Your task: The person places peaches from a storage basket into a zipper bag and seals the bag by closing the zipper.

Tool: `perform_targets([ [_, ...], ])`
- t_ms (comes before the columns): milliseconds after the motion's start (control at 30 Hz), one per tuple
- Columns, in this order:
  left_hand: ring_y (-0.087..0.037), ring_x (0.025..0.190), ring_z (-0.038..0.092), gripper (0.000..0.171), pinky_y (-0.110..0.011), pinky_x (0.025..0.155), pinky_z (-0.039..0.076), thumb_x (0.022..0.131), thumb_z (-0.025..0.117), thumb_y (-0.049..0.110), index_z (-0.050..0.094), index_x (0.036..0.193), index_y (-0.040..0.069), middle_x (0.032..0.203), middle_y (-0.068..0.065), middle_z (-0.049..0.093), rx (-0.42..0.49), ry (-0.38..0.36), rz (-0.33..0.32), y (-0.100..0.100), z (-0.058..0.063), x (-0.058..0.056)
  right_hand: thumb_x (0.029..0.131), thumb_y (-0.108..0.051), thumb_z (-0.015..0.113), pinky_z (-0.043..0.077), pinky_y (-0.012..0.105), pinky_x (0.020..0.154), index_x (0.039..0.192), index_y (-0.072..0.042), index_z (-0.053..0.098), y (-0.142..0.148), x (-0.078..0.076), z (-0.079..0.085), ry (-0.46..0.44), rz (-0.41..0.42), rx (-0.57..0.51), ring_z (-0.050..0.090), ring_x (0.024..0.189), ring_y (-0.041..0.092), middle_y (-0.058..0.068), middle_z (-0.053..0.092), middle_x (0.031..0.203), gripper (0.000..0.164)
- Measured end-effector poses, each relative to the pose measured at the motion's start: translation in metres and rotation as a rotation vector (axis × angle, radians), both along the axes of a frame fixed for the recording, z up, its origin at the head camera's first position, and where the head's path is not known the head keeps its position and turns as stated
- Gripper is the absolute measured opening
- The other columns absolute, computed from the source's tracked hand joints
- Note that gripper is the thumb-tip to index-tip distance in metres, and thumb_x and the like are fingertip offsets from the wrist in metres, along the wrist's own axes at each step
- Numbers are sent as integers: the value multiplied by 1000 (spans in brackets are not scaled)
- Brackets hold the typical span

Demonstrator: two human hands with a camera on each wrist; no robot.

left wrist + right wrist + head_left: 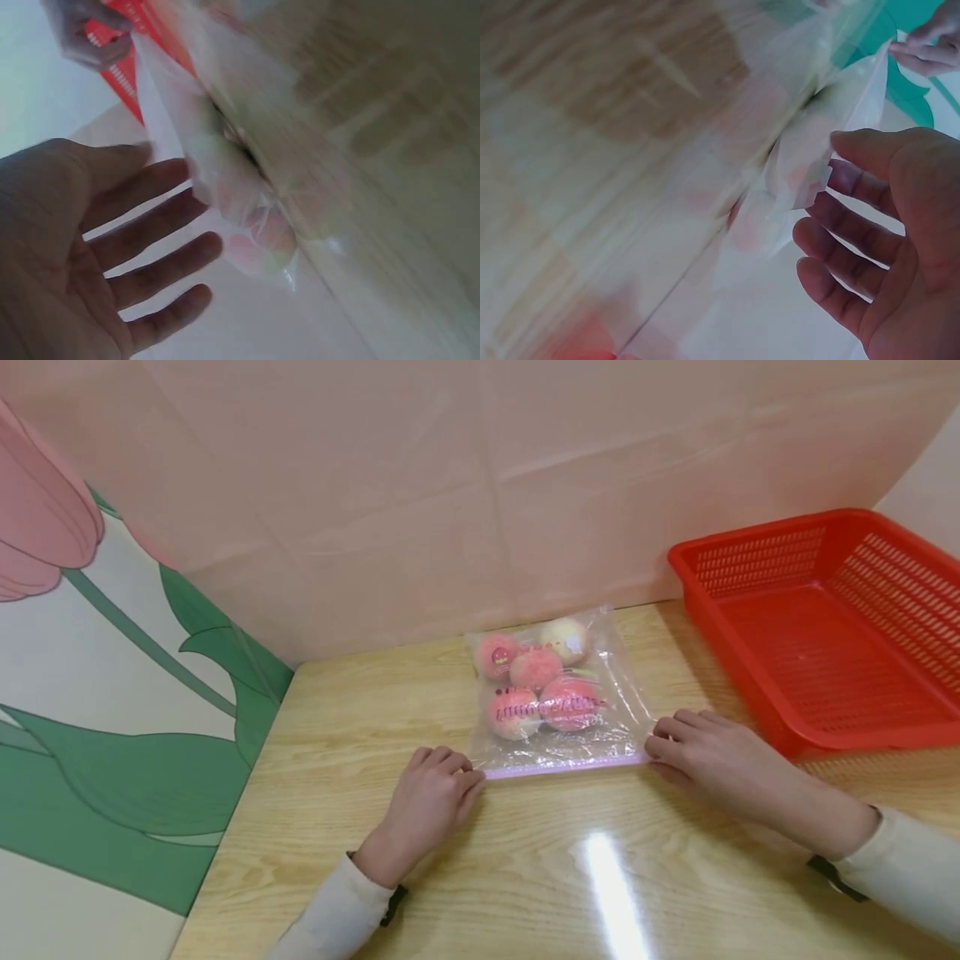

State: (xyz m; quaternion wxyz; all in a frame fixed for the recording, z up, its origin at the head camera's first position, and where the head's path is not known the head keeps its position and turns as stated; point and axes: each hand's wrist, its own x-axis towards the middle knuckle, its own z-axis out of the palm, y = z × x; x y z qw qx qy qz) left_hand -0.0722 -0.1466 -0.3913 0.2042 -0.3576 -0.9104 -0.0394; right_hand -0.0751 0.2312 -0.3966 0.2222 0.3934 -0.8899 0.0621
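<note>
A clear zip bag with a purple seal strip lies on the table, holding several round pink-and-white peaches. My left hand pinches the near left corner of the bag between thumb and forefinger; the left wrist view shows that hand with its other fingers spread. At the near right corner, my right hand pinches the bag's edge. In the right wrist view the thumb and forefinger of this hand meet on the plastic. Printed markings on the bag cover parts of the peaches.
A red plastic basket with slotted sides stands at the right, close to my right hand. Behind the wooden table rises a pinkish covered wall. A panel with a painted tulip borders the left side.
</note>
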Motion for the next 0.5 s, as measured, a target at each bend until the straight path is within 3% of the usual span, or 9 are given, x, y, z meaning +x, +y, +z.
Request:
perform_targets([
  [100,-19,87,67,16,-37,81,56,91,72,31,79,94,17,88,2,73,59,29,-1,-1,0,-3,107,-48,30,60,45,71,90,-16,67,-2,0,0,30,4,-28,62,84,23,2,66,91,52],
  [133,-20,88,67,19,-37,82,56,92,71,32,78,97,15,89,0,73,78,38,7,-1,0,-5,107,-49,29,61,45,71,91,-15,67,-3,-1,0,41,0,-35,62,84,23,3,66,92,54],
  [233,-24,94,67,27,-40,83,56,93,70,35,75,106,12,97,-4,72,101,59,61,-2,-1,-12,104,-49,41,60,46,75,102,-11,69,-5,-3,2,64,-35,-41,63,91,28,8,68,98,47],
  [333,-29,107,63,42,-44,90,55,94,66,44,69,118,10,113,-9,68,65,39,148,-3,-3,-21,101,-53,45,58,49,81,115,-7,66,-5,-7,2,62,-100,-36,61,103,33,14,67,110,53],
  [500,-39,132,49,69,-53,105,49,90,62,60,58,137,10,141,-17,55,4,-36,248,-4,-7,-28,89,-53,63,51,56,96,129,-8,59,-4,-14,2,-30,-191,-57,47,128,36,14,57,135,60],
])
